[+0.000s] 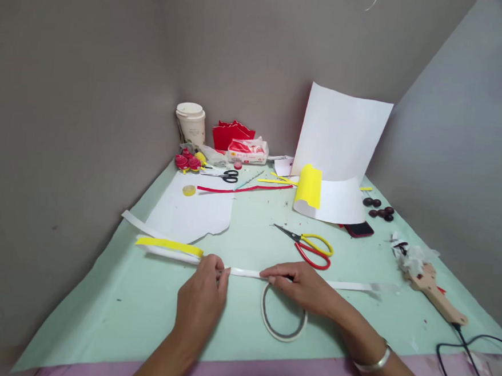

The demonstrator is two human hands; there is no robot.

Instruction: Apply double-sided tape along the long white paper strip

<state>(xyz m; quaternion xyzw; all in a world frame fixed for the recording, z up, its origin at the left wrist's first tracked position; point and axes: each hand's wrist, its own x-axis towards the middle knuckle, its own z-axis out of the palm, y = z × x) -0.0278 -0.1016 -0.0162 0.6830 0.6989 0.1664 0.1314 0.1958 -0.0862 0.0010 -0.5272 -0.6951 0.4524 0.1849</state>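
A narrow white strip (245, 273) runs flat across the table between my hands and on past the right one. My left hand (202, 299) is closed, thumb and fingers pinching the strip's left part. Beside those fingers a yellow corrugated paper strip (169, 246) curves back over white paper. With fingers together, my right hand (302, 286) presses the strip between thumb and fingertips. Partly under that hand lies a thin roll of white tape (282, 336). Scissors with one yellow and one red handle (315, 251) rest just beyond it.
A glue gun (435, 295) with a black cable lies at the right. Behind are white sheets (345, 131), a yellow corrugated roll (309, 186), a phone (360, 229), black scissors (230, 176), a red strip (251, 189) and a lidded cup (192, 124). Walls border the table's back and sides.
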